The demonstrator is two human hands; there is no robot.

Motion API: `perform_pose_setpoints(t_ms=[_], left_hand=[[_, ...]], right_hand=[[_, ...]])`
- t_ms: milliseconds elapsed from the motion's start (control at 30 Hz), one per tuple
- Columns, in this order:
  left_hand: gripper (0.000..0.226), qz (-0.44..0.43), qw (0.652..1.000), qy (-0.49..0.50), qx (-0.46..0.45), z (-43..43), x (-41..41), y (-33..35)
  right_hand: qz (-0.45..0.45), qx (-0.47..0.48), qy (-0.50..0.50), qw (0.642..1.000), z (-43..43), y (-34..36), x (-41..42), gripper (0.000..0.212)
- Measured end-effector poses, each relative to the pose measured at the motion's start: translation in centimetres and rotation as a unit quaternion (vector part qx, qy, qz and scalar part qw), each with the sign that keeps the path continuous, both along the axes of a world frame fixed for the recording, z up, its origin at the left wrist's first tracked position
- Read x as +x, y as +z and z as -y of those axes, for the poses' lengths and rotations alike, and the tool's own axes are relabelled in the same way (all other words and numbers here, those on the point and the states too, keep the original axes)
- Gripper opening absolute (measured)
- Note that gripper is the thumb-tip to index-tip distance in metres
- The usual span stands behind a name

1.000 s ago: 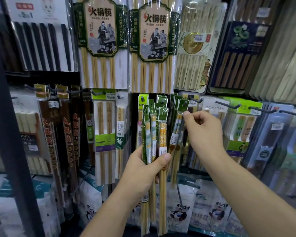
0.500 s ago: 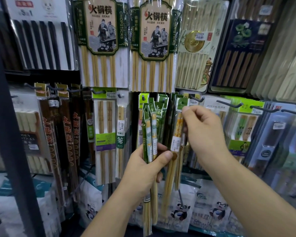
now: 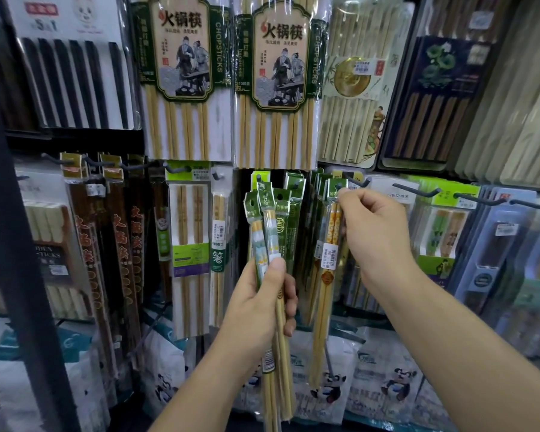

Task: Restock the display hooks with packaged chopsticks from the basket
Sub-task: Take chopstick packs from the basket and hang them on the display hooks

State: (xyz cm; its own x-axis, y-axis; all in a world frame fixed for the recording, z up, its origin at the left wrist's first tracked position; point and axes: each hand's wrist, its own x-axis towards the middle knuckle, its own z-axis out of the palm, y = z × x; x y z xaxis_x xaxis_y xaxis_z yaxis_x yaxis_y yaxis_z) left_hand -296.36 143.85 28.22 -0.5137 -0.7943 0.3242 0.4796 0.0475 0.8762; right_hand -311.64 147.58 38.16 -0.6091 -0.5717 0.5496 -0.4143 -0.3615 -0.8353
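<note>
My left hand (image 3: 259, 304) grips a small bundle of chopstick packs (image 3: 264, 232) with green header cards, held upright in front of the middle row of hooks. My right hand (image 3: 374, 232) pinches the green header of a single pack with yellow patterned chopsticks (image 3: 332, 244) and holds it up at the tip of a dark display hook (image 3: 357, 182). More green-headed packs (image 3: 293, 194) hang on hooks just behind. The basket is not in view.
Large hot-pot chopstick packs (image 3: 181, 76) hang in the row above. Brown and red packs (image 3: 119, 232) hang to the left, boxed sets (image 3: 440, 232) on hooks to the right. Panda-print bags (image 3: 331, 388) stand below. A dark shelf post (image 3: 16, 244) runs down the left.
My right hand has drawn one yellow-patterned pack out of the bundle and carried it right and up to the hook. My left hand has stayed put with a thinner bundle.
</note>
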Motion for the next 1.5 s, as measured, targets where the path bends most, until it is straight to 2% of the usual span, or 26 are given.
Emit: perform_pose_setpoints(t_ms=[133, 267, 333, 500, 600, 667, 800, 1000, 1133, 1300, 1400, 1500], left_hand=[[0.041, -0.001, 1.000, 0.000, -0.008, -0.2, 0.2, 0.3], [0.041, 0.007, 1.000, 0.006, -0.012, -0.2, 0.4, 0.5], [0.036, 0.015, 1.000, 0.010, -0.018, -0.2, 0.4, 0.5], [0.026, 0.009, 0.999, 0.016, -0.035, -0.3, 0.1, 0.6], [0.022, -0.007, 0.999, 0.015, -0.027, -0.3, -0.2, 0.6], [0.029, -0.011, 1.000, 0.004, -0.023, -0.3, 0.0, 0.6], [0.047, -0.003, 0.999, -0.034, -0.019, -0.2, 0.3, 0.7], [0.028, -0.039, 0.996, -0.067, 0.035, -0.3, -0.2, 0.3], [0.024, -0.046, 0.996, -0.018, 0.078, 0.1, -0.3, 0.2], [0.026, -0.061, 0.994, 0.043, 0.077, 0.8, 0.2, 0.5], [0.031, -0.074, 0.993, 0.039, 0.084, 1.0, 0.6, 0.4], [0.027, -0.041, 0.996, 0.038, 0.066, 1.1, 1.0, 0.4]], right_hand=[[-0.025, 0.017, -0.040, 0.999, 0.3, -0.7, -0.3, 0.043], [-0.020, -0.003, -0.074, 0.997, 0.1, -1.4, -0.3, 0.025], [-0.016, -0.019, -0.079, 0.997, -0.4, -1.5, -0.1, 0.025], [-0.085, 0.019, 0.061, 0.994, -1.6, -1.9, 2.4, 0.019], [-0.098, 0.026, 0.082, 0.992, -1.6, -2.0, 3.3, 0.015], [-0.075, 0.019, 0.081, 0.994, -1.4, -2.0, 3.3, 0.015], [-0.051, 0.014, 0.090, 0.995, -1.2, -1.9, 3.0, 0.021], [-0.029, -0.014, 0.052, 0.998, -1.1, -1.8, 2.5, 0.021], [-0.009, -0.042, 0.014, 0.999, -0.8, -1.2, 1.5, 0.024], [-0.002, -0.053, 0.000, 0.999, -0.4, -0.6, 0.3, 0.034], [-0.034, -0.047, -0.013, 0.998, -0.2, -0.6, 0.2, 0.039], [-0.042, -0.035, -0.013, 0.998, -0.1, -0.6, 0.1, 0.043]])
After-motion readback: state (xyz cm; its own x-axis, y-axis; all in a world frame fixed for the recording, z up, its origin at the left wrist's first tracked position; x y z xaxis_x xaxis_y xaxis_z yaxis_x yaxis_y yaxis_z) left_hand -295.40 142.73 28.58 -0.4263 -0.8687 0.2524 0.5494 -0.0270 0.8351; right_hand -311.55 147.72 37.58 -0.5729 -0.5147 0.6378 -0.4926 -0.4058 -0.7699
